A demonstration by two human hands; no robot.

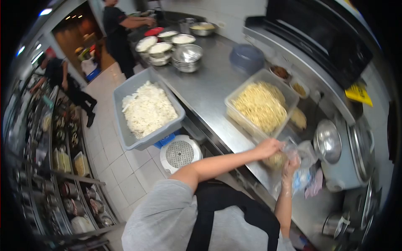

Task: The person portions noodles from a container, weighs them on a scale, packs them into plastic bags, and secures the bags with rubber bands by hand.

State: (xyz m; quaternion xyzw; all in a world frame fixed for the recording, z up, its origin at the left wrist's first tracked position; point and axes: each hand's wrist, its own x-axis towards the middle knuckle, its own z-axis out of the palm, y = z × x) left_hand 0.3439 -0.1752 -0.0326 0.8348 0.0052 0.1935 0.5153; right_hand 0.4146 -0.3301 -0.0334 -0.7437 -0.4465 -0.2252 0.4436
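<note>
My left hand (269, 148) is closed on a piece of clear plastic (289, 147) in front of me, at the table's edge. Close beside it, my right hand (292, 165) is also closed on the clear plastic, and a shine runs down that wrist. Whether the plastic is a glove, a bag or a cup is hard to make out. A see-through tub (234, 109) heaped with yellow noodles (261, 106) stands just beyond my hands. Below the tub lies a wrapped pale bundle (275, 160), partly hidden by my hands.
Left of the steel table (205, 90), a grey bin (125, 140) holds white shredded food. A white round stool (181, 154) stands below. Metal bowls (187, 57) are stacked at the back. A steel bowl (328, 141) leans right. Two people (115, 33) work farther off.
</note>
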